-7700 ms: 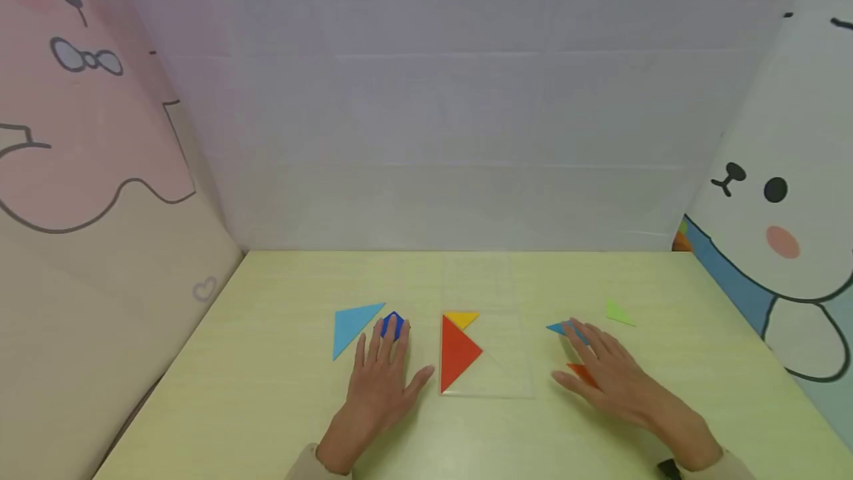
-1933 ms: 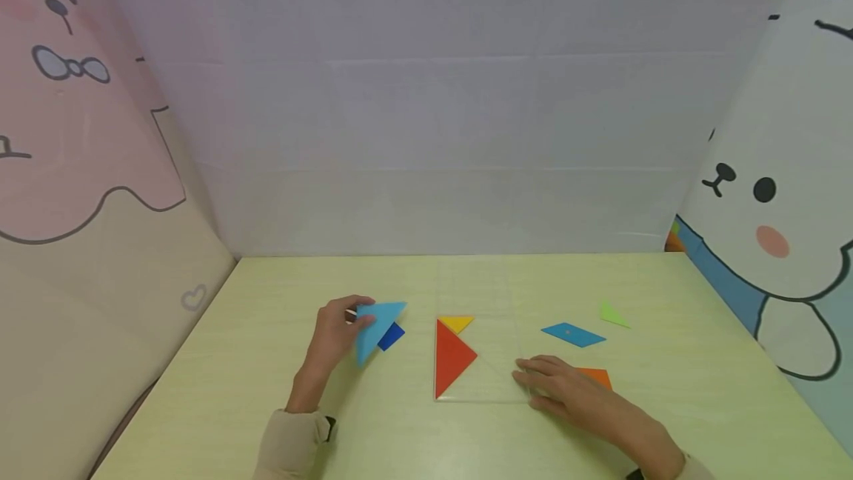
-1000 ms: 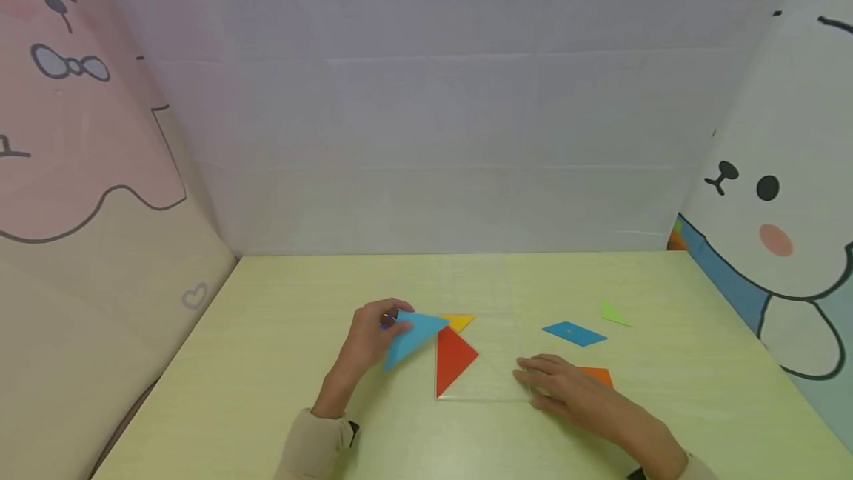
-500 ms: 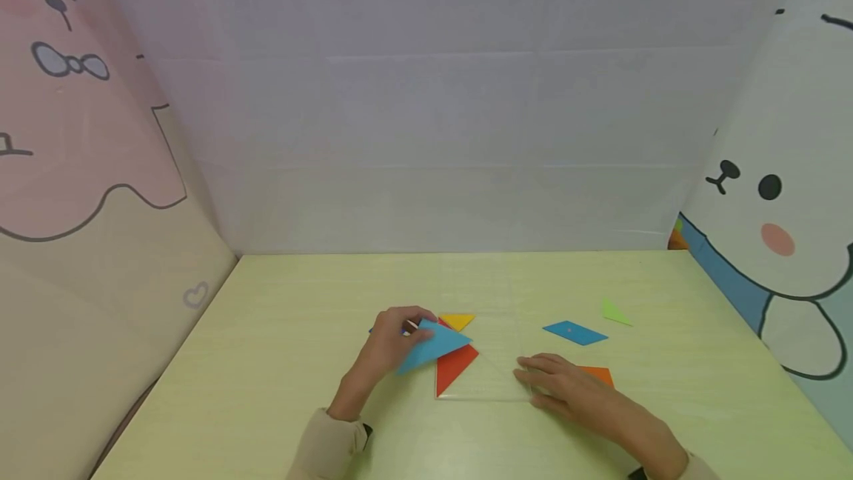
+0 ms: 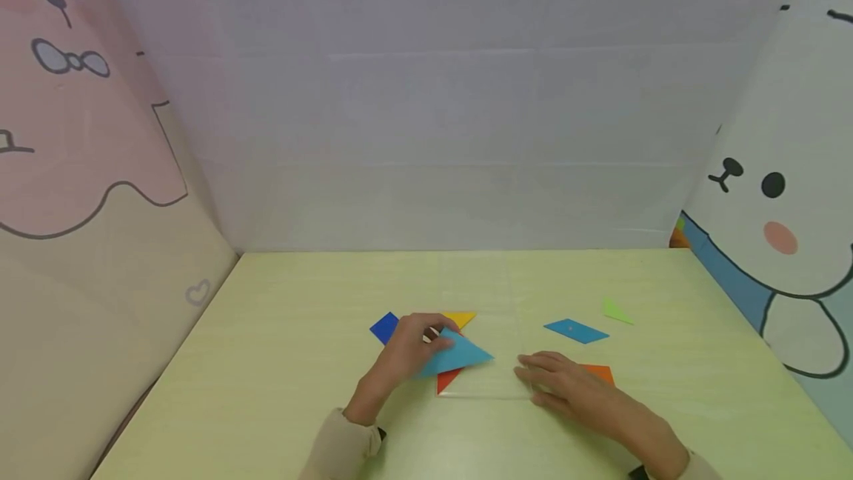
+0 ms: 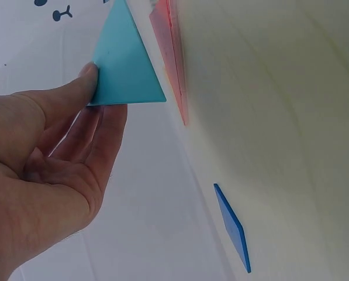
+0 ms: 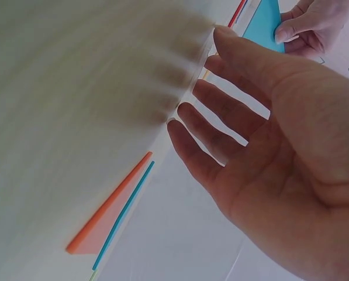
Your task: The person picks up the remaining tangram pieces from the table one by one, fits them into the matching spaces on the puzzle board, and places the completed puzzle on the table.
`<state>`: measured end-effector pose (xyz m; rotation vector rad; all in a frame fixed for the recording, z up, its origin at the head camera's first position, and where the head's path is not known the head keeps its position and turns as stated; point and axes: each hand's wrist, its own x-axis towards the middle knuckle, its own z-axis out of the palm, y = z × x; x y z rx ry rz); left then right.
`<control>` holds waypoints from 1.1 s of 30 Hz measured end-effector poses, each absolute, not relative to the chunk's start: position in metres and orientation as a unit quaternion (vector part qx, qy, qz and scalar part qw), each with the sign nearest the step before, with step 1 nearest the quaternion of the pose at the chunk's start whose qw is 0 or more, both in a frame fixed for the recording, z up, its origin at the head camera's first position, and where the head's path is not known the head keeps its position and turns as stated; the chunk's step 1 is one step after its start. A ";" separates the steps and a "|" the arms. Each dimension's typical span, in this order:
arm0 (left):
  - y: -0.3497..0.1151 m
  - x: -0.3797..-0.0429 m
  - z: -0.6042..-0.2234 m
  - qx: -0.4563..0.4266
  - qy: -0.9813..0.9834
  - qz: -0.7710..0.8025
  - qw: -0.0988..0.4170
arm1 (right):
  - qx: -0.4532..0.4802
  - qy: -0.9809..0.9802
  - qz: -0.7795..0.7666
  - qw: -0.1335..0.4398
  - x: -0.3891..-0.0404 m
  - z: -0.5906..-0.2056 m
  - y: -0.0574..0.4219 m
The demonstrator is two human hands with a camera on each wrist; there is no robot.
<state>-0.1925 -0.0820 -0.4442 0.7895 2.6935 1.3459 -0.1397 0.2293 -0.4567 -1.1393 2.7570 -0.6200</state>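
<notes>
My left hand (image 5: 408,350) pinches a light blue tangram triangle (image 5: 464,355) between thumb and fingers. The left wrist view shows this triangle (image 6: 127,64) raised off the table. From the head, it overlaps a large red triangle (image 5: 448,381) lying in a clear, shallow tray (image 5: 489,398). A small yellow triangle (image 5: 461,318) lies at the red one's upper end, partly behind my left fingers. My right hand (image 5: 576,392) holds no piece; its relaxed, spread fingertips rest at the tray's right edge. In the right wrist view, that hand's fingers (image 7: 203,158) reach down to the edge.
A dark blue square (image 5: 383,327) lies left of the tray, partly hidden by my left hand. To the right are a blue parallelogram (image 5: 576,330), a light green triangle (image 5: 617,312) and an orange piece (image 5: 601,373), half covered by my right hand. A pale curtain stands behind.
My left hand has picked up the light blue triangle from the left and carried it right, over the red triangle, turning it. My right hand moved left to the tray edge, then stayed.
</notes>
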 end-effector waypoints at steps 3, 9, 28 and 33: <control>-0.077 -0.191 -0.445 0.256 0.864 0.434 0.023 | -0.366 0.906 -0.205 0.055 -0.140 -0.456 0.229; -0.068 -0.188 -0.444 0.273 0.851 0.447 0.030 | -0.376 0.901 -0.207 0.058 -0.141 -0.456 0.229; -0.045 -0.181 -0.448 0.285 0.847 0.444 0.059 | -0.398 0.893 -0.208 0.026 -0.142 -0.461 0.232; -0.043 -0.181 -0.449 0.287 0.851 0.436 0.063 | -0.401 0.892 -0.207 0.018 -0.142 -0.462 0.233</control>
